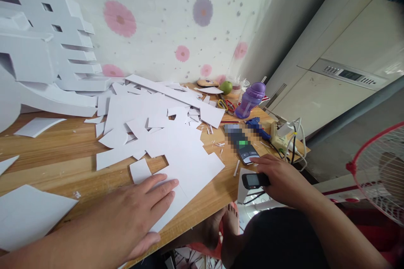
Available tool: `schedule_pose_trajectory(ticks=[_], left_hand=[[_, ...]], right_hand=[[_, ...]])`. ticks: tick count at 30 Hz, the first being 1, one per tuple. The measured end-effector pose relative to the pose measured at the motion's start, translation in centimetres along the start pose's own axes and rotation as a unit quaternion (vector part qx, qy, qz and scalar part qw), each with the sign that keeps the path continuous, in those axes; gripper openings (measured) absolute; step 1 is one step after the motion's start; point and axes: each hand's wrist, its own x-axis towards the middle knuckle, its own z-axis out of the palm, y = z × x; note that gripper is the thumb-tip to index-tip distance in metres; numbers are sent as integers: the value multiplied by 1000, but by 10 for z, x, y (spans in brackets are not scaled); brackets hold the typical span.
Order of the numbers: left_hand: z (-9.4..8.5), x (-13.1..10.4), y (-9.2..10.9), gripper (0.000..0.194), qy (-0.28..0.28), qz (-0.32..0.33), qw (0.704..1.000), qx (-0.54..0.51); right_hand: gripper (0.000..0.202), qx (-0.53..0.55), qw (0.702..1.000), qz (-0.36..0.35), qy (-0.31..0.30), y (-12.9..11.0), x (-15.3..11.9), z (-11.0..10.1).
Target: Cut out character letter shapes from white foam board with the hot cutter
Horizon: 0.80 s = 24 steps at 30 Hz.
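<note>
My left hand rests with spread fingers on a white cut sheet and the wooden table beside it. At the table's right front edge, my right hand is closed round a black device with a small dark window. A finger of this hand touches the lower end of a phone, whose lit screen is partly blurred. Several overlapping white offcuts lie behind the sheet, with a long white strip across them.
A large white slotted structure stands at left. Behind the phone are a purple bottle, scissors, a green apple and a blue tool. A power strip with cables sits right; a fan stands beyond.
</note>
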Motion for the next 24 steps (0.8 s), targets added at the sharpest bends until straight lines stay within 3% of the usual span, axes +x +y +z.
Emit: schedule_pose_trajectory(ticks=[12, 24], left_hand=[[11, -8, -3, 49, -27, -4, 999, -23], [-7, 4, 1, 43, -41, 3, 999, -24]], right_hand=[[31, 3, 1000, 2, -2, 0, 0, 0], [33, 9, 1000, 0, -5, 0, 1, -1]])
